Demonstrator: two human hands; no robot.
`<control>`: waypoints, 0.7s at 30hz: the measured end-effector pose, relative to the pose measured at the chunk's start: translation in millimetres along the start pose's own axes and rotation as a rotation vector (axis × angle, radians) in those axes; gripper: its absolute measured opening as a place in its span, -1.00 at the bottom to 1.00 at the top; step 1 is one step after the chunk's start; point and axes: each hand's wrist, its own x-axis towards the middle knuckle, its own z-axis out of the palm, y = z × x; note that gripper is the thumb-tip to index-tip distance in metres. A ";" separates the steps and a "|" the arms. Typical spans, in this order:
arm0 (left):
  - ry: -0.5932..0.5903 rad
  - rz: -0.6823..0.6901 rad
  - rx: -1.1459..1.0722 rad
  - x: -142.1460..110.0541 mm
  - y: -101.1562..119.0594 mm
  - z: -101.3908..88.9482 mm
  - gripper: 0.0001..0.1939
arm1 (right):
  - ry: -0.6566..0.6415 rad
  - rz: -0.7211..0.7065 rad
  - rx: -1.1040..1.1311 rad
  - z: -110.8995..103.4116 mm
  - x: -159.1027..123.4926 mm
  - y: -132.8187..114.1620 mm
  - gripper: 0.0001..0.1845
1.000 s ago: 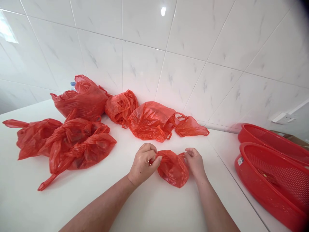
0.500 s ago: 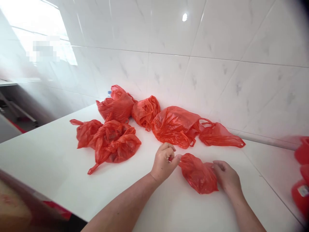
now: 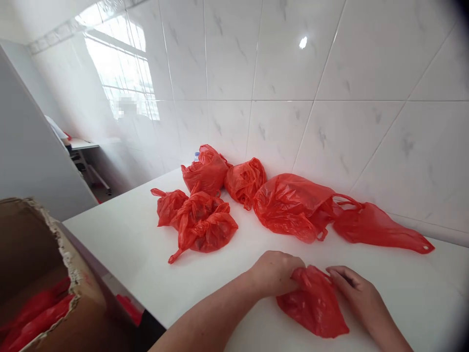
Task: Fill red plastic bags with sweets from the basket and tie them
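Observation:
A small red plastic bag point(image 3: 317, 308) is between my two hands, low over the white table. My left hand point(image 3: 280, 274) is closed on the bag's upper left part, its fingertips hidden behind the film. At the upper right edge, my right hand point(image 3: 361, 293) pinches the plastic between thumb and fingers. Behind them lie a large crumpled red bag point(image 3: 293, 205) and a flat red bag point(image 3: 381, 227) with handle loops. Farther left sit knotted red bags point(image 3: 205, 225), their contents dim through the film.
A cardboard box point(image 3: 88, 298) with a torn rim, red plastic inside, stands left of the white table point(image 3: 120, 234). Two more red bags, one bulky point(image 3: 207, 171) and one rolled up point(image 3: 246, 181), rest by the tiled wall point(image 3: 286, 122). A bottle cap point(image 3: 197, 155) shows behind.
My view has swung left, bringing in the cardboard box and losing the red baskets. My left hand has turned over and closed further around the bag; my right hand stays at its right edge.

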 end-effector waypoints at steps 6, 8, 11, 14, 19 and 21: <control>0.232 -0.312 0.156 -48.9 -17.6 -63.7 -0.82 | -0.044 0.012 -0.120 2.3 12.6 17.8 -0.59; 0.362 -0.364 0.308 -64.6 -30.3 -82.8 -0.81 | -0.083 0.018 -0.143 4.5 11.7 17.8 -0.59; 0.477 -0.547 0.524 -82.1 -52.1 -102.4 -0.62 | -0.118 0.028 -0.179 5.1 9.7 15.9 -0.60; 0.439 -0.717 0.508 -92.0 -70.7 -110.3 -0.24 | -0.118 0.034 -0.197 4.3 8.1 14.7 -0.60; 0.216 -0.749 0.202 -97.3 -78.1 -114.3 -0.39 | -0.105 0.004 -0.208 3.5 6.8 15.1 -0.59; 0.191 -0.701 0.209 -97.0 -75.0 -118.2 -0.56 | -0.105 0.004 -0.214 3.7 7.0 15.1 -0.58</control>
